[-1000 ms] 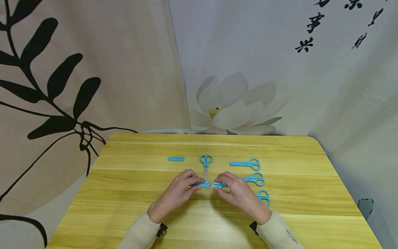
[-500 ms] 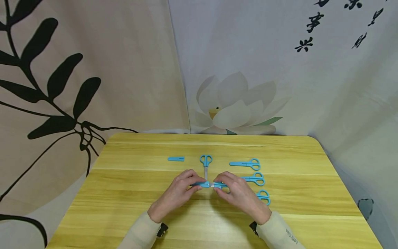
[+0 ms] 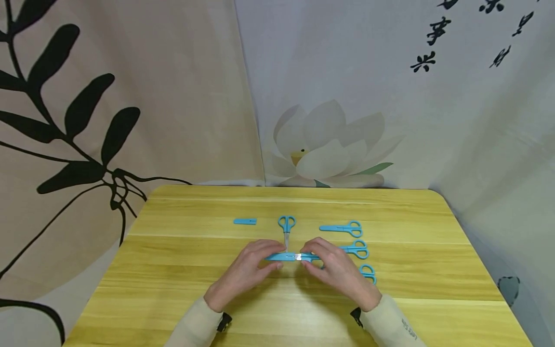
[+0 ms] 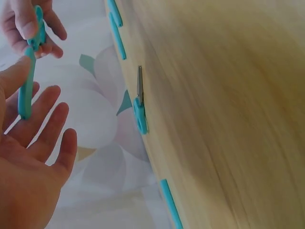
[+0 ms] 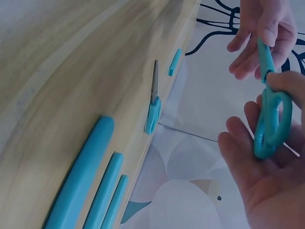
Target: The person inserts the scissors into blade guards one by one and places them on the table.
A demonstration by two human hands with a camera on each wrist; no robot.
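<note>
In the head view, a blue blade sheath (image 3: 279, 257) and blue-handled scissors (image 3: 310, 257) lie in one line between the hands. The blades are in the sheath, except for a short bright metal strip showing by the handles. My left hand (image 3: 248, 262) holds the sheath lightly between thumb and index finger; in the left wrist view its other fingers (image 4: 53, 125) are spread. My right hand (image 3: 338, 267) pinches the scissors near the pivot, and the handle loops (image 5: 272, 125) hang over its fingers in the right wrist view.
Beyond the hands lie bare-bladed scissors (image 3: 287, 223), with a loose blue sheath (image 3: 245, 221) to their left. Three sheathed scissors are stacked in a column at right: the far one (image 3: 340, 228), the middle one (image 3: 359, 249) and the near one (image 3: 368, 273), partly behind my right hand.
The sheath has shifted slightly right toward the scissors' handles, and more of it shows as my left thumb and fingers part a little. Things elsewhere on the table stay put.
</note>
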